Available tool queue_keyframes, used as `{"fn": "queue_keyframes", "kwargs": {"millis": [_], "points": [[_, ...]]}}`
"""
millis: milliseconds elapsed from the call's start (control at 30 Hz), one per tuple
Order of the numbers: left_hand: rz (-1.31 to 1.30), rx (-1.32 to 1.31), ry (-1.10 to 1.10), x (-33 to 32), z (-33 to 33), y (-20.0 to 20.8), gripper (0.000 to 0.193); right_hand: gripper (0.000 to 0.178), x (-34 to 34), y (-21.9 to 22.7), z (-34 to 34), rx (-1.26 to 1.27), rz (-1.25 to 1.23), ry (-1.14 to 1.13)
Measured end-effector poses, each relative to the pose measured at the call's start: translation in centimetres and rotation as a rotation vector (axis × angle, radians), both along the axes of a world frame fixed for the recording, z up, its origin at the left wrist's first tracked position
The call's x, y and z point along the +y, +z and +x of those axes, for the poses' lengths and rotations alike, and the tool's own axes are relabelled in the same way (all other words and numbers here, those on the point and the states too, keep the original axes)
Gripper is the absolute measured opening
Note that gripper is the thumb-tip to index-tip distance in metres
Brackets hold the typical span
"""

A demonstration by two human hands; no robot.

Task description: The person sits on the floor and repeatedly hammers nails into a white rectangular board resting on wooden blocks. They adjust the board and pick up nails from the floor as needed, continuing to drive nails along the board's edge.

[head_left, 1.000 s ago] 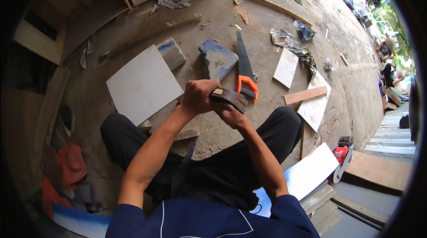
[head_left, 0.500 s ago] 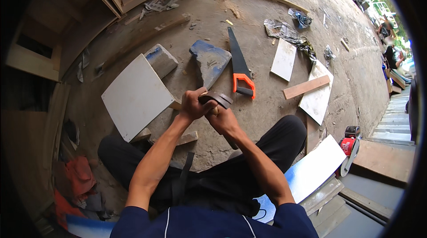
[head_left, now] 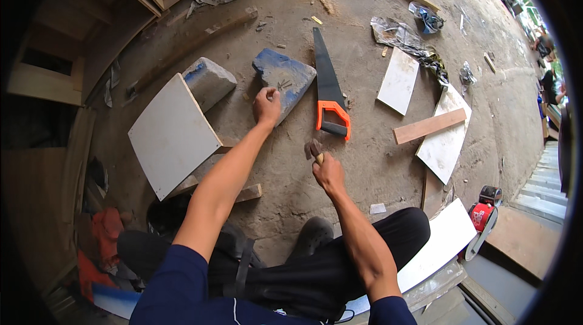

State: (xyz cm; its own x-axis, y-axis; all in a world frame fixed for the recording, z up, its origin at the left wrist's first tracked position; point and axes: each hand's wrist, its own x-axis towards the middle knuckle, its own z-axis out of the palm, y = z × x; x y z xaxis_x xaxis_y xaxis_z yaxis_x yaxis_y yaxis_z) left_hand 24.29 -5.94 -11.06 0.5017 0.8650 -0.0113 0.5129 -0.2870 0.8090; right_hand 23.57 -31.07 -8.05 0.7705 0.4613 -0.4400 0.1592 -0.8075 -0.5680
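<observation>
My right hand grips a hammer by its light wooden handle, the dark head pointing away from me over the concrete floor. At the near left edge of a blue-stained concrete block, my left hand has its fingers curled closed; whether anything is between them is hidden. Several nails lie on the block's top, just right of that hand. To the right of the block lies a handsaw with an orange and black handle. A white board leans left of my left forearm, with wood pieces under it.
Beside the white board stands another concrete block. Over on the right are a small white panel, a wood strip across another panel, crumpled plastic and a red belt sander. Wooden cabinetry fills the far left.
My hands were together around the hammer and have parted. The left moved forward to the blue-stained block; the right moved rightward with the hammer. The view shifted slightly.
</observation>
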Motion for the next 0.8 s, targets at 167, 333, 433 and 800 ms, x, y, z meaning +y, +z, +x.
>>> {"fn": "queue_keyframes", "kwargs": {"millis": [167,333,433,800], "points": [[0.084,0.028,-0.101,3.0,2.8,-2.1,0.024,0.030,-2.2,-2.6,-0.7,-0.035,-0.185,0.179],[0.100,0.199,-0.173,3.0,4.7,-1.2,0.023,0.027,-2.0,-4.8,-1.1,-0.001,-0.197,0.186],[0.106,0.290,-0.240,2.7,5.3,-0.3,0.020,0.025,-1.6,-5.1,-1.4,0.032,-0.172,0.199],[0.203,0.113,-0.243,3.0,3.8,0.1,0.019,0.025,-0.6,-8.0,-2.6,0.001,-0.132,0.271]]}}
